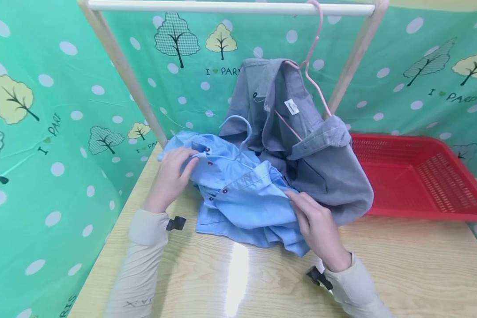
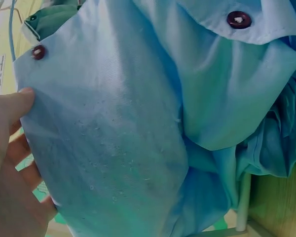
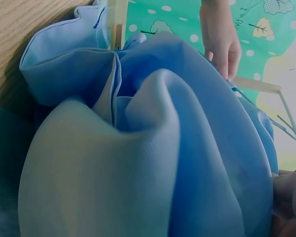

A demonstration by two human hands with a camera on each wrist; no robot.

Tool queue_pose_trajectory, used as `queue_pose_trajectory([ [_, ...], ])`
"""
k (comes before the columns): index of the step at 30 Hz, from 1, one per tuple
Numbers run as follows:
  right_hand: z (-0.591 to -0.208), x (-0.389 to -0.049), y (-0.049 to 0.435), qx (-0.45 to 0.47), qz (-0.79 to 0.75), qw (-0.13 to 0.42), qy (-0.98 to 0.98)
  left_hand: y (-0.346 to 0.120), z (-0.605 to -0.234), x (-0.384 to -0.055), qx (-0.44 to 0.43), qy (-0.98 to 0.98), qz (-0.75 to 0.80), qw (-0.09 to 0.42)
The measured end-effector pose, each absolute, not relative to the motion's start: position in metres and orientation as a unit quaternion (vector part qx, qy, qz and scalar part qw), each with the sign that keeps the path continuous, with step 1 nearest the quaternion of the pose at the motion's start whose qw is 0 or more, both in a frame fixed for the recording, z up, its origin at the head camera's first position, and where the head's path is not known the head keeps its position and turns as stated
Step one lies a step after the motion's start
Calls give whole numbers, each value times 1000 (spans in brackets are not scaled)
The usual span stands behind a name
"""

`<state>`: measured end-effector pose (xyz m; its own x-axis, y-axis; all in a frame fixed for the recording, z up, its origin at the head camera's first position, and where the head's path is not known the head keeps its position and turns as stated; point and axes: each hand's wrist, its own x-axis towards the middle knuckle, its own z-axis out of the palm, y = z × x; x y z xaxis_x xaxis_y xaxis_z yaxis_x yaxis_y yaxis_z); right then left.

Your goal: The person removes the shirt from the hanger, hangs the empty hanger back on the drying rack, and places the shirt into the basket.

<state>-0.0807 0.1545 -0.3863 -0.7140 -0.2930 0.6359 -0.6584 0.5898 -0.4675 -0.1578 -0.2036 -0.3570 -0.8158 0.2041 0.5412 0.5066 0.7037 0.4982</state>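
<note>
The blue shirt [image 1: 246,207] lies in a loose heap on the counter [image 1: 278,282], in front of the wooden rack, with a light blue hanger [image 1: 250,130] at its neck opening, the hook standing up clear of the white rail [image 1: 222,5]. The left hand [image 1: 171,176] pinches the shirt's buttoned front edge near the collar, thumb on the outer face and fingers behind; the right hand [image 1: 317,227] pinches a fold on the opposite side between thumb and fingers. Neither hand touches the hanger, and that looks like the main weak point: if the cloth is pulled unevenly, the hanger could twist or slide out of the neck. Whether both its arms sit inside the shoulders cannot be told, as folds cover them; if one does not, that side would likely slump when lifted. The grips are on thin edges, so a hard tug could let the fabric slip or strain a button [image 1: 225,191]. Just behind, the gray shirt [image 1: 322,176] hangs askew on a pink hanger [image 1: 316,39] hooked over the rail, overlapped by the blue one; the free hook could snag its cloth and drag it further off. The red basket [image 1: 425,215] stands to the right, apart from the hands, and seems unlikely to interfere.
</note>
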Motion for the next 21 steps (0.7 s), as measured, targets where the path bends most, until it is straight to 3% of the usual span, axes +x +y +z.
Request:
queue_pose_trajectory([
  [21,-390,-85,157,278,341,253,-862,-194,-364,-146,-225,-880,-348,233],
])
